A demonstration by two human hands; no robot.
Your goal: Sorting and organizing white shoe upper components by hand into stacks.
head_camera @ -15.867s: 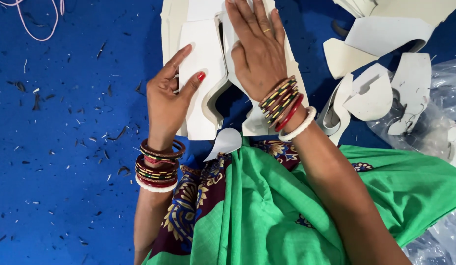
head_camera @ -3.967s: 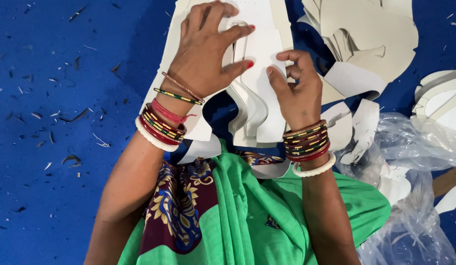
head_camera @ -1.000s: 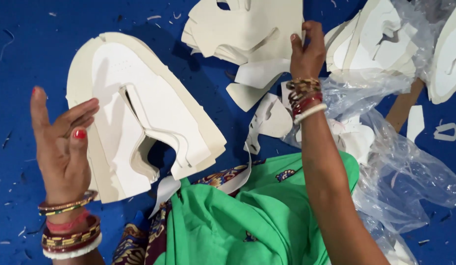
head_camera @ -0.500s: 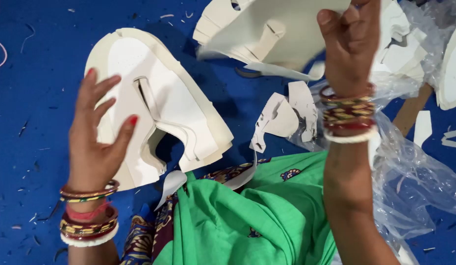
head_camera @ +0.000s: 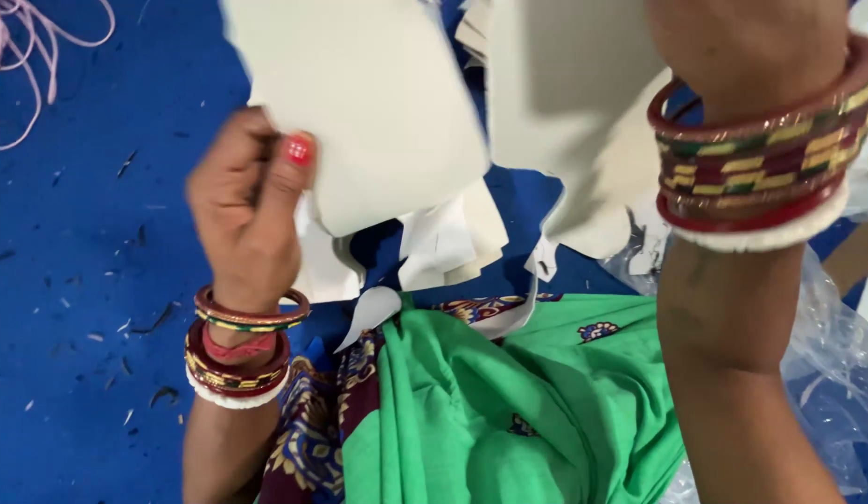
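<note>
Both hands raised, cream sheets [head_camera: 378,112] lifted off blue floor [head_camera: 89,280].

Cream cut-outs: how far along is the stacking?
Done: a stack of cream cut-outs lies on the blue surface. In hand: the left hand pinches one cream sheet; the right wrist lifts another. Left: both sheets are not yet laid down.

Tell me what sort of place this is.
Probably a small cutting workshop where work is done on the floor: stacks of cream cut-out sheet pieces, scraps and snippets strewn over a blue floor mat, and clear plastic sheeting beside the person.
</note>
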